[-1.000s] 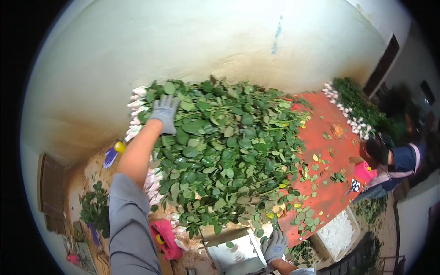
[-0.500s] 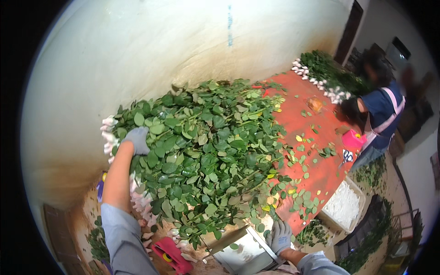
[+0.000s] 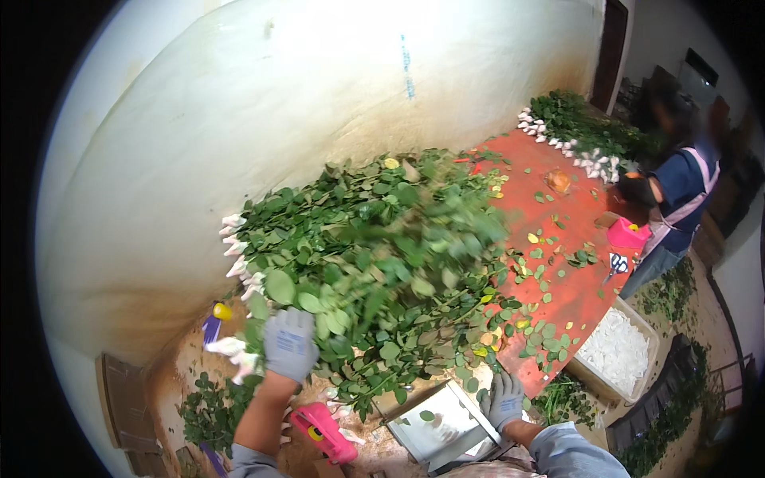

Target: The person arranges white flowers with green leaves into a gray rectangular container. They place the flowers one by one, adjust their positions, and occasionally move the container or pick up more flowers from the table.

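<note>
Grey-gloved left hand (image 3: pixel 291 346) appears closed on stems (image 3: pixel 333 320) at the near-left edge of the pile (image 3: pixel 430 334); separating them seems underway. Right hand (image 3: pixel 504 401), beside the box (image 3: pixel 410 434): grip unclear. Next move calls for protecting heads (image 3: pixel 226 346).

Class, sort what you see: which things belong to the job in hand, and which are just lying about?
Probably the job:
leafy stems in the left hand's grip
metal box beside the right hand's grip

Probably lying about:
loose leaves on the red table
greenery on the floor
</note>
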{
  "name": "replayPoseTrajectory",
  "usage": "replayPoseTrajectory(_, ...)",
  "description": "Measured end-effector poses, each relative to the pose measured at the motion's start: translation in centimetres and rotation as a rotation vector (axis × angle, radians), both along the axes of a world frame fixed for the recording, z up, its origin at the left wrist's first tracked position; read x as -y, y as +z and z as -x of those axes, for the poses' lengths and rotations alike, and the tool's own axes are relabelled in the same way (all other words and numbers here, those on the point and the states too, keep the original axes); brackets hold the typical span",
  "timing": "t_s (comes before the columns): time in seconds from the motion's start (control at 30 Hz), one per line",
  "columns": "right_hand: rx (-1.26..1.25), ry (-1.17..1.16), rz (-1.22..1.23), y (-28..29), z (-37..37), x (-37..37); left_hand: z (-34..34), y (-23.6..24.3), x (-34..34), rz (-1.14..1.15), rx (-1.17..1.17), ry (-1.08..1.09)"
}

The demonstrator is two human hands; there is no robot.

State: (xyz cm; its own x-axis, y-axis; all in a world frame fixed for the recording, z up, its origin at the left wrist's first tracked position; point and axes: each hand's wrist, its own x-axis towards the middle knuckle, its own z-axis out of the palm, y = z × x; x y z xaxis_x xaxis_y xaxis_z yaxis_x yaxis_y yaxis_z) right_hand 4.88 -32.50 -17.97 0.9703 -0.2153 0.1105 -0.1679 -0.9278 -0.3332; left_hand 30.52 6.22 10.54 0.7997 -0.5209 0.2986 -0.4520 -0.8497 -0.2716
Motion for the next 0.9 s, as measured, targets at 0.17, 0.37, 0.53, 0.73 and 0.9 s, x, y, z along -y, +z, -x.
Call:
replayPoseTrajectory(0.17,0.044,0.026,0.028,0.3,0.0,-0.1,2.7,-5.8,4.0,-0.271,-0.408,0.169)
replayPoseTrajectory(0.37,0.063,0.054,0.045,-0.4,-0.2,0.0,1.9,-11.0,2.4,-0.299,-0.938,0.071)
replayPoseTrajectory(0.53,0.021,0.013,0.032,0.0,-0.2,0.2,-8.2,-3.1,1.6,0.056,-1.140,-0.062)
replayPoseTrajectory(0.73,-0.033,0.048,0.044,0.1,-0.5,0.0,-25.2,2.0,-3.6,-0.117,-0.078,0.228)
replayPoseTrajectory(0.9,-0.076,0.038,0.086,-0.3,-0.4,0.3,-34.6,0.0,-6.7,-0.191,-0.341,0.495)
